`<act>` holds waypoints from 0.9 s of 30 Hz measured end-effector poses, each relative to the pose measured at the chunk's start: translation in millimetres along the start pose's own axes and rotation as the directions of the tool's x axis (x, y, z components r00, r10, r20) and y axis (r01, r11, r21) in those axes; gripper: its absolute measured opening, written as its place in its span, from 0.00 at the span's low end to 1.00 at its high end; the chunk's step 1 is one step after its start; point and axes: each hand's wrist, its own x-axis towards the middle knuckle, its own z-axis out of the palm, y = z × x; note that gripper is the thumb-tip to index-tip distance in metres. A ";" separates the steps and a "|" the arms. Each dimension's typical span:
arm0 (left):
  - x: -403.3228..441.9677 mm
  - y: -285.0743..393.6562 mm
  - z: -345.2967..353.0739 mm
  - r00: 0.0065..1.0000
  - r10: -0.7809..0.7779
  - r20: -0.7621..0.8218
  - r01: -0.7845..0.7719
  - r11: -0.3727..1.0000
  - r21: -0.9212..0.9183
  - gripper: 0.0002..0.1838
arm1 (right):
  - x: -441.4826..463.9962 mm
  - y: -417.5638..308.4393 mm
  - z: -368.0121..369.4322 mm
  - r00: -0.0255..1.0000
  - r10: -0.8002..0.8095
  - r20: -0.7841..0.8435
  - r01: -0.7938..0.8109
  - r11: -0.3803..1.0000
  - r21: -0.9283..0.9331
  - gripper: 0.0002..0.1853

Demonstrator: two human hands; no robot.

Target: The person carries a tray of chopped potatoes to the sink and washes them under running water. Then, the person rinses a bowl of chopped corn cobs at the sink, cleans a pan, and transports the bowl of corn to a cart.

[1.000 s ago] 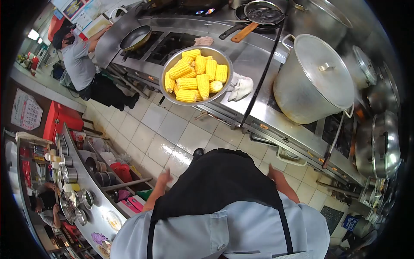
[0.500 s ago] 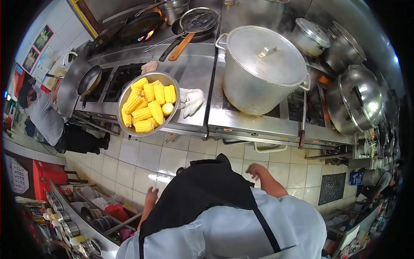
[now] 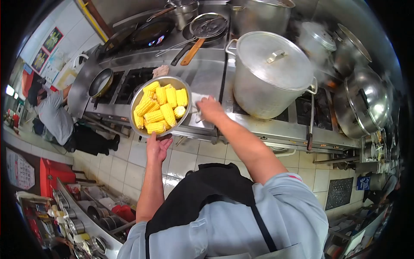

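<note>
A steel bowl (image 3: 188,83) full of yellow corn cob pieces (image 3: 160,105) stands at the stove's front edge. My left hand (image 3: 158,148) is at the bowl's near rim, palm up with its fingers apart, and seems to touch the underside. To the right of the bowl, my right hand (image 3: 210,108) has its fingers closed on a white cloth (image 3: 196,98) lying on the steel top. Part of the cloth is hidden under that hand.
A large lidded pot (image 3: 274,73) stands right of my right hand. Behind are a strainer (image 3: 208,26) and pans with handles pointing forward. Steam rises near a smaller lidded pot (image 3: 318,36). Another person (image 3: 58,118) is at the far left, near a frying pan (image 3: 101,82).
Both my hands have come up from beside my body to the stove: the left to the bowl's near rim, the right onto the cloth. The view has shifted slightly.
</note>
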 end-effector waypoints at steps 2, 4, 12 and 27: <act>-1.4 3.6 -2.0 1.000 -0.025 -0.002 0.025 0.999 -0.020 0.27 | -8.6 -4.7 15.1 0.985 0.165 0.045 -0.163 0.985 -0.060 0.19; 4.0 4.4 -12.4 0.998 -0.033 0.059 0.032 0.999 0.015 0.26 | -29.2 1.4 19.2 0.968 0.209 0.142 -0.201 0.977 -0.070 0.18; 4.6 5.0 -26.9 0.992 -0.057 0.115 0.042 0.991 0.130 0.29 | -220.1 87.5 -8.0 0.920 0.187 0.344 -0.239 -0.428 0.872 0.24; 9.8 1.7 -41.5 0.984 -0.085 0.159 0.063 0.988 0.140 0.35 | -204.2 87.1 -340.2 0.524 0.256 -0.812 0.027 0.948 0.316 0.16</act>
